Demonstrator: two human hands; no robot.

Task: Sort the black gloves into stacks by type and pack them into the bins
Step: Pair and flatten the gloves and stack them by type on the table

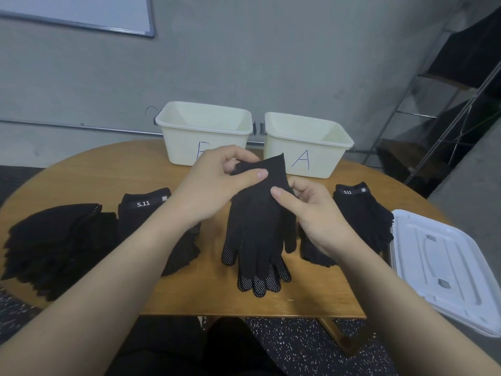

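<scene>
Head view. The person's left hand [217,180] and right hand [311,213] meet over the middle of the round wooden desk [311,294]. The fingers [261,175] of the left hand are curled and pinch the cuff of a dotted knit glove [257,226]; the thumb lies on top of the cloth. The right hand's thumb presses the same glove just below the cuff, with its other fingers curled behind the cloth, so both hands hold it. The glove hangs with its cuff raised and its fingertips down, over a second dotted glove [260,280] that lies flat on the desk, white grip dots showing.

Beyond the fingers, at the far edge of the desk, stand two cream bins side by side: the left bin [189,139], its letter partly hidden by the left hand, and the bin marked A [311,158].

To the left of the fingers lie a fanned stack of plain black gloves [54,245] and, nearer the left forearm, a glove labelled 5.11 [143,210]. To the right of the fingers lies another stack of 5.11 gloves [363,213], just beside a white plastic lid [439,267] at the desk's right edge.

Behind the desk, a grey wall carries a whiteboard [81,12].
</scene>
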